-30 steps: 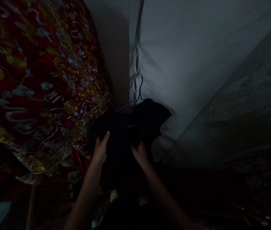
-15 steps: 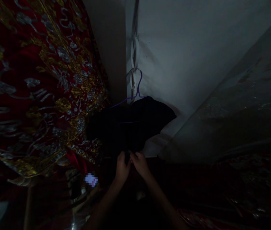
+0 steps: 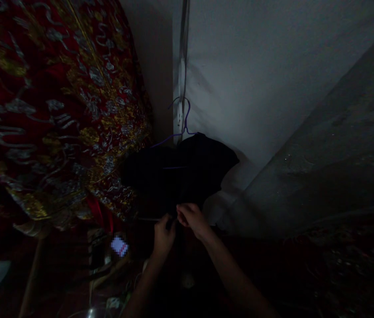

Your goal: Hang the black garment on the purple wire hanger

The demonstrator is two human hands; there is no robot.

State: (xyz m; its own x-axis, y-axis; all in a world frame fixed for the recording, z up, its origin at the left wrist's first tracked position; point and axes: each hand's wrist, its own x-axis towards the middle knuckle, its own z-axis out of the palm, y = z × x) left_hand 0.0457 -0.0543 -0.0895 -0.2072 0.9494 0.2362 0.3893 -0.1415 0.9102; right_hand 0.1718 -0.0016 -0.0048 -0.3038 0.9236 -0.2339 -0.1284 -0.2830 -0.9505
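Note:
A black garment [image 3: 203, 163], perhaps a short-sleeved top, hangs on a purple hanger [image 3: 186, 119] near the wall corner. The hanger's hook is caught on a white ringed strip [image 3: 180, 79]. At the garment's lower front, my left hand [image 3: 164, 234] is closed, thumb and fingers pinched on the dark cloth. My right hand [image 3: 191, 218] is just above and to the right, its fingers curled closed on the same cloth. What lies between the fingertips is too dark to make out in detail.
Red cloth [image 3: 57, 88] with gold and silver embroidery fills the left side. A pale wall [image 3: 239, 79] is behind the garment, with a translucent sheet [image 3: 322, 145] slanting at right. Low left are a wooden pole [image 3: 32, 274] and a bright blurred-out patch [image 3: 119, 246].
My hands have moved slightly apart, the left down and leftward, the right up and rightward. The hanger and its ringed strip have turned a little.

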